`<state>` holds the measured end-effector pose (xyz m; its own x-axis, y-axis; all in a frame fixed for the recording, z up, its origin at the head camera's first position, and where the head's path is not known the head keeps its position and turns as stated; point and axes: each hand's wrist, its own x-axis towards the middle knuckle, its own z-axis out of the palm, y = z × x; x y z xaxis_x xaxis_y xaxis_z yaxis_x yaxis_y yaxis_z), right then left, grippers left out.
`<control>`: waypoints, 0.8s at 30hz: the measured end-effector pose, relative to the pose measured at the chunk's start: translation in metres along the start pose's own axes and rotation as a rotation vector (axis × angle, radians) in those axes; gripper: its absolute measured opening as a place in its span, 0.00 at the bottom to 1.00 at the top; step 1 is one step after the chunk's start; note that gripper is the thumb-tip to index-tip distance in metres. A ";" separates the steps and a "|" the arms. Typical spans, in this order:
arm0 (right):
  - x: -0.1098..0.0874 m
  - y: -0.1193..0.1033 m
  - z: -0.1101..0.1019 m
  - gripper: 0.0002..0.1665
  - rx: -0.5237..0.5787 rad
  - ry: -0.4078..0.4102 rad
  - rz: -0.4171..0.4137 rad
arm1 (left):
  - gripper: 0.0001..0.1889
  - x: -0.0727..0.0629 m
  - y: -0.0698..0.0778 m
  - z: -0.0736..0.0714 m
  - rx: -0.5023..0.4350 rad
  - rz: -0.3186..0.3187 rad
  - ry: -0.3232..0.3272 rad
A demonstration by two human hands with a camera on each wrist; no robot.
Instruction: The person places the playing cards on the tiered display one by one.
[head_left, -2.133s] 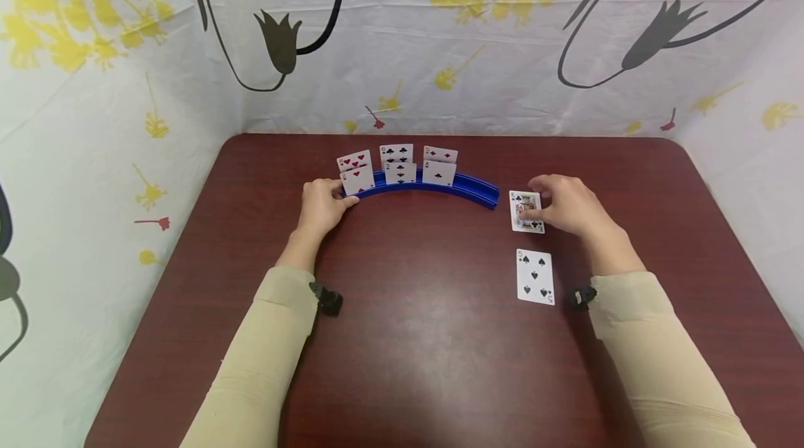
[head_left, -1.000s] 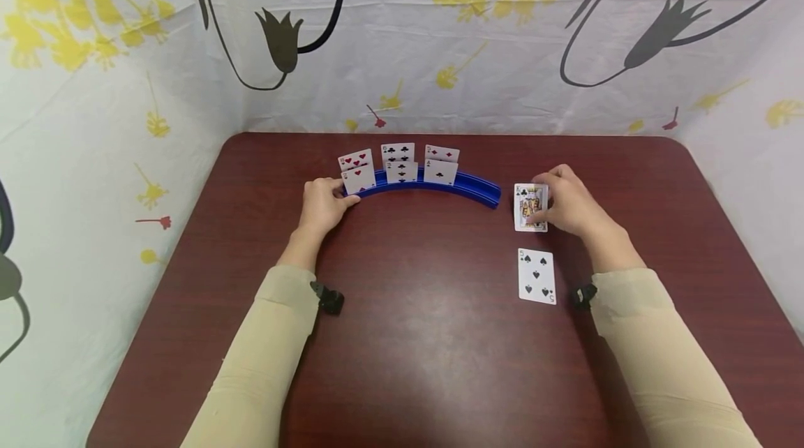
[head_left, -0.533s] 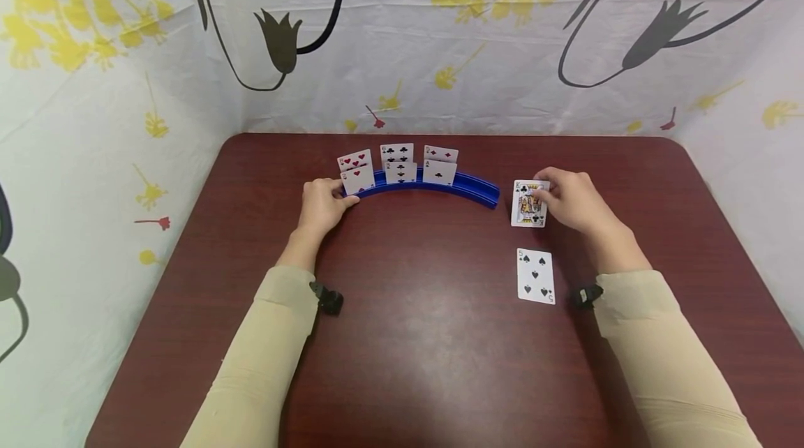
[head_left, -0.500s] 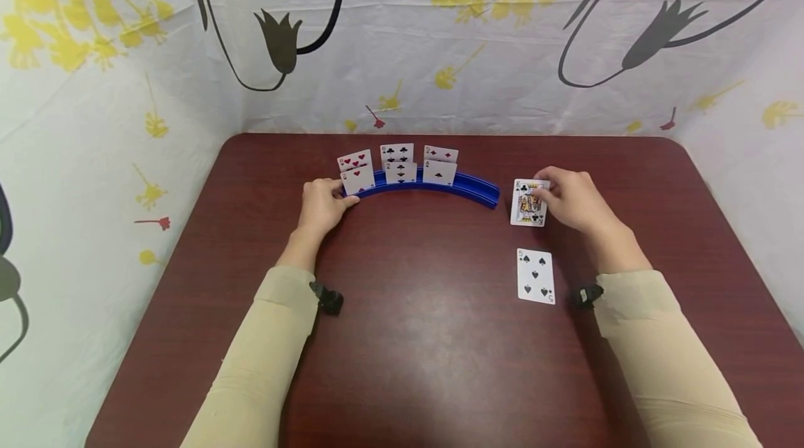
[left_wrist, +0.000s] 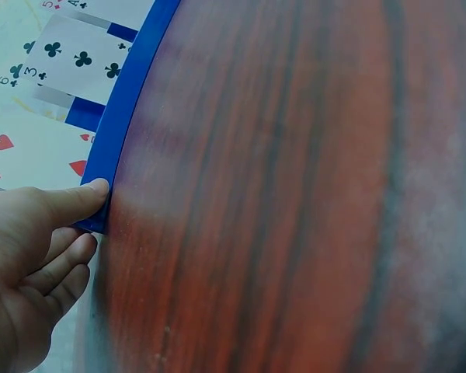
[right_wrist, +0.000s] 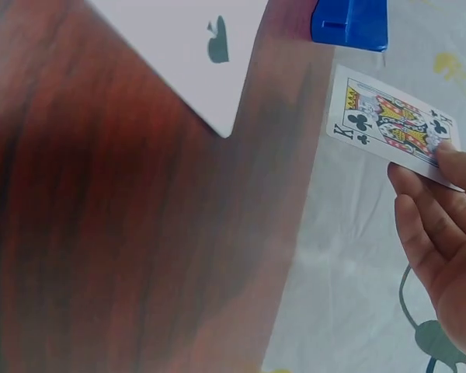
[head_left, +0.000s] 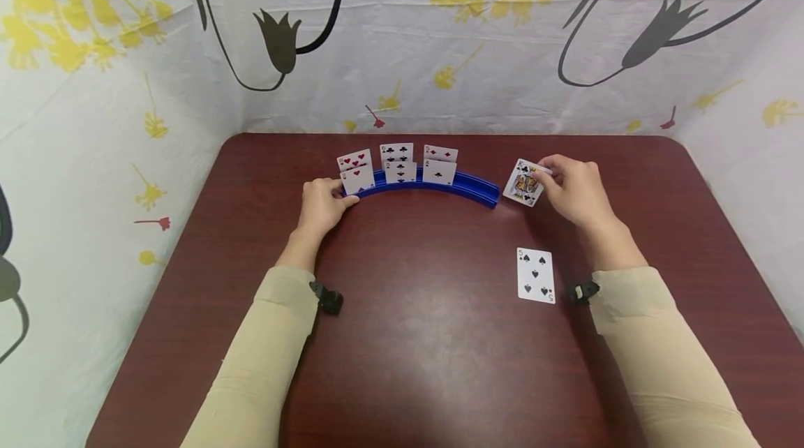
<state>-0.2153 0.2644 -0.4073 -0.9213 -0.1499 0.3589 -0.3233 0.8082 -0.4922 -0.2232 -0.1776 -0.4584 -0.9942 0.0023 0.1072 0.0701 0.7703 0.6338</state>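
My right hand (head_left: 576, 190) pinches a king of clubs playing card (head_left: 524, 184) by its right edge, thumb on the face. The card is tilted and held just off the right end of a curved blue card holder (head_left: 477, 188). At the holder's left end, my left hand (head_left: 322, 205) grips it, with the thumb on the front rim (left_wrist: 101, 183). Three pairs of cards stand in the holder: hearts cards (head_left: 358, 179) on the left, clubs cards (head_left: 400, 172) in the middle, and an ace of clubs (head_left: 439, 172) before a diamonds card (head_left: 442, 153).
A five of spades (head_left: 535, 275) lies face up on the dark red-brown table (head_left: 427, 336), nearer than the king and in front of my right hand. A patterned white cloth (head_left: 402, 71) rises behind the table's back edge and along both sides.
The right hand has picked the king of clubs up from the table, raised it away from the five of spades and tilted it toward the holder. The left hand has stayed in place.
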 end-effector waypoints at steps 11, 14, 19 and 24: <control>0.008 -0.012 0.001 0.08 0.007 0.050 -0.024 | 0.21 0.001 0.001 0.000 -0.013 -0.011 -0.002; 0.010 -0.015 0.001 0.09 0.012 0.071 -0.024 | 0.21 0.000 0.001 0.000 -0.008 -0.011 0.000; 0.014 -0.017 0.002 0.10 0.013 0.100 -0.045 | 0.21 0.000 0.002 0.000 -0.004 -0.005 0.002; 0.018 -0.021 0.004 0.10 0.023 0.110 -0.061 | 0.21 0.000 0.001 -0.001 -0.004 -0.005 0.001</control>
<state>-0.2256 0.2420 -0.3940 -0.8708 -0.1342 0.4729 -0.3841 0.7861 -0.4842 -0.2236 -0.1773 -0.4573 -0.9945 -0.0026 0.1049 0.0652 0.7677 0.6375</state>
